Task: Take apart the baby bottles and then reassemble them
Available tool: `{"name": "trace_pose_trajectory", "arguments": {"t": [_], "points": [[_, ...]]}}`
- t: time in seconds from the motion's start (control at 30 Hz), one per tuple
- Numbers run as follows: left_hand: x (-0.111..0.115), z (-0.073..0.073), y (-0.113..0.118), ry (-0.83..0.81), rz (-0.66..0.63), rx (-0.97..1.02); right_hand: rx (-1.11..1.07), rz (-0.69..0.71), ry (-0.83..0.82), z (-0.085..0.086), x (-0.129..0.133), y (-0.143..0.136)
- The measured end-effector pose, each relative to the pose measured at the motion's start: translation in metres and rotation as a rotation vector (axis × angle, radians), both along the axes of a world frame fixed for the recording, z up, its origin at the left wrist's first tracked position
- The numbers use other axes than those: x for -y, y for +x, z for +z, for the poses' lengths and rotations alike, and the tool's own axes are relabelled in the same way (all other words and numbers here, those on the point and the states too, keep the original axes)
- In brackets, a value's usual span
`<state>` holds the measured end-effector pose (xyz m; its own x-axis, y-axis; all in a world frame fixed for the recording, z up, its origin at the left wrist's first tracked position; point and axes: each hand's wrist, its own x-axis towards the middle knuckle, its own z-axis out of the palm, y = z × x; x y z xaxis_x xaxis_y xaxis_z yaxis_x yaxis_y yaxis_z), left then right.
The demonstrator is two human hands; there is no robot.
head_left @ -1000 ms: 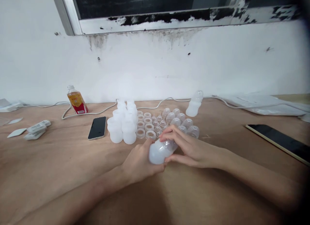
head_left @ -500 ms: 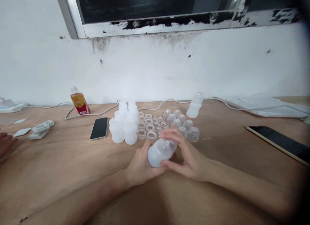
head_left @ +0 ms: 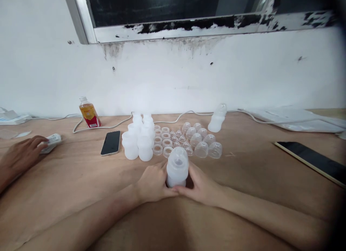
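Note:
A milky white bottle with a clear domed cap (head_left: pixel 177 168) stands upright between my hands. My left hand (head_left: pixel 154 182) wraps round its left side and my right hand (head_left: pixel 201 182) holds its right side, thumbs meeting at the front. Behind my left hand several white bottle bodies (head_left: pixel 145 148) stand in rows. White rings (head_left: pixel 157 149), small clear nipples (head_left: pixel 189 151) and clear domed caps (head_left: pixel 201 149) lie in rows to their right. Farther back, another capped bottle (head_left: pixel 217 118) stands near the wall.
At the left, another person's hand (head_left: pixel 24 153) touches small white packs (head_left: pixel 52 141). A phone (head_left: pixel 110 143), a drink bottle (head_left: pixel 90 114) and a white cable (head_left: pixel 178 117) lie or stand behind. A larger dark device (head_left: pixel 313 159) and plastic bags (head_left: pixel 294 117) are at the right.
The tilted bottle has come upright, and my right hand has moved from its cap down to its side. The other person's hand has reached in over the white packs.

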<state>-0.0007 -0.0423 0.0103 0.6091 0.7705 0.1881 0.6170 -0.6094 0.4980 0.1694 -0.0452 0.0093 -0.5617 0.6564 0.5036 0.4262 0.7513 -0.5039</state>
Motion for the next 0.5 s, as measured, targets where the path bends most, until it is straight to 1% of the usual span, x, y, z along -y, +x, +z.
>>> {"name": "trace_pose_trajectory", "arguments": {"t": [0.1, 0.2, 0.4, 0.5], "points": [[-0.0011, -0.0055, 0.0003, 0.076, 0.0, -0.03, 0.019, 0.032, -0.05, -0.0024, 0.0002, -0.0022], [-0.0005, -0.0053, 0.0004, 0.092, 0.0, -0.021, 0.013, 0.031, -0.063, -0.0012, 0.0006, -0.0024], [-0.0015, -0.0044, 0.0005, 0.079, -0.006, -0.044, 0.026, 0.012, -0.027, 0.0011, 0.0025, -0.0024], [-0.002, -0.0039, 0.0002, 0.071, -0.029, -0.023, 0.064, 0.017, 0.029, 0.0042, 0.0029, -0.0002]]}}
